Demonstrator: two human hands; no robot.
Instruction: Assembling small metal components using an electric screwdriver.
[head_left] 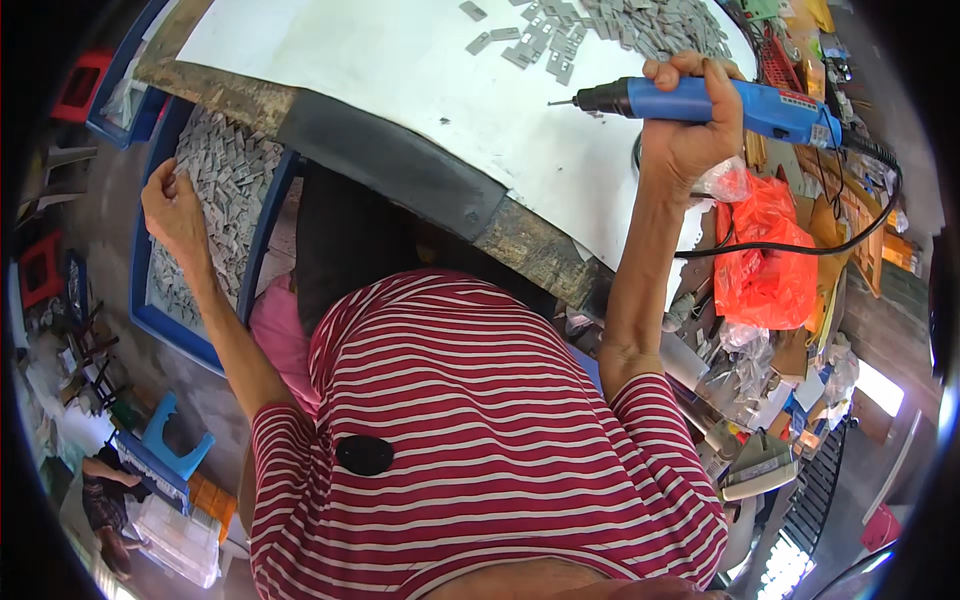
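In my right hand (690, 125) is a blue electric screwdriver (720, 108), fingers wrapped round its body. Its black nose and thin bit point left above the white tabletop sheet (400, 75). My left hand (178, 212) is over the left side of a blue plastic crate (262, 235), its fingers curled together. Whatever those fingers may hold is too small to make out. Small flat grey rectangular pieces (225, 190) fill the crate. More grey pieces (655, 25) lie heaped at the table's far side, with several spread loosely beside the heap.
A dark pad (400, 165) covers part of the worn table edge in front of me. The screwdriver's black cord (800, 248) loops down past a red plastic bag (765, 255) on the right. A blue stool (172, 440) and another person (108, 500) are at lower left.
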